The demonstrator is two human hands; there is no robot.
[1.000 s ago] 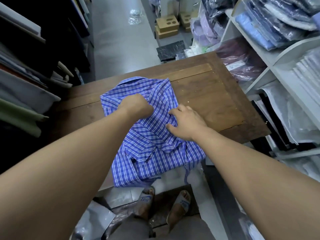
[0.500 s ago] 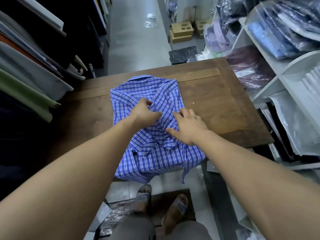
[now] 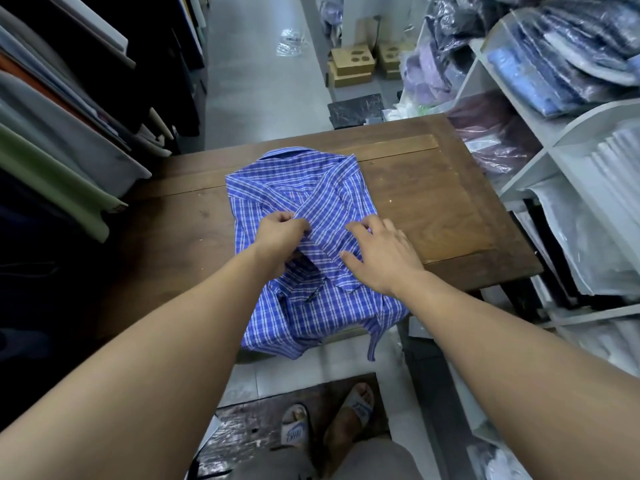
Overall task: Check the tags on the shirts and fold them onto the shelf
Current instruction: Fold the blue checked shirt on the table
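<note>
A blue plaid shirt (image 3: 304,188) lies partly folded on the dark wooden table (image 3: 433,202), its lower part hanging over the near edge. My left hand (image 3: 280,237) pinches a folded strip of the shirt near its middle. My right hand (image 3: 381,254) rests flat on the shirt's right side with fingers spread, pressing the cloth down. No tag is visible.
White shelves (image 3: 540,126) on the right hold bagged folded shirts (image 3: 571,64). Fabric bolts (image 3: 52,150) jut out on the left. Cardboard boxes (image 3: 353,64) and a plastic bag stand in the aisle beyond the table. My sandalled feet (image 3: 325,424) are below.
My left hand shifted from a fist on the shirt to pinching a fold of it. My right hand opened flat on the cloth. The camera tilted down slightly.
</note>
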